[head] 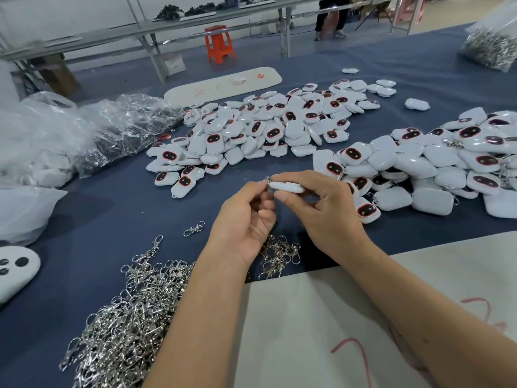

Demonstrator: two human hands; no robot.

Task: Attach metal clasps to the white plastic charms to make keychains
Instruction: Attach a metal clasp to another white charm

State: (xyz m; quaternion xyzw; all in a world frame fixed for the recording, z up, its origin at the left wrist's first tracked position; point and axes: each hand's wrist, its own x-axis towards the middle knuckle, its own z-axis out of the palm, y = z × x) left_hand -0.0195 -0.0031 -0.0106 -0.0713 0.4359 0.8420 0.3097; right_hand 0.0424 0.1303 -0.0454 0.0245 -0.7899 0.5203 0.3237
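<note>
My right hand (pixel 321 211) pinches a white plastic charm (pixel 286 187) edge-on above the blue cloth. My left hand (pixel 246 217) holds a small metal clasp (pixel 267 179) against the charm's left end; most of the clasp is hidden by my fingers. A big heap of loose silver clasps (pixel 134 312) lies at the lower left, with a smaller cluster (pixel 279 256) under my hands. One pile of white charms with dark faces (pixel 260 133) lies ahead, and a second pile (pixel 436 163) spreads to the right.
A single clasp (pixel 194 228) lies alone on the blue cloth (pixel 117 208). Clear plastic bags (pixel 84 135) sit at the left, another bag of metal parts (pixel 492 43) at the far right. A white board (pixel 349 331) covers the near edge. An orange stool (pixel 219 43) stands beyond.
</note>
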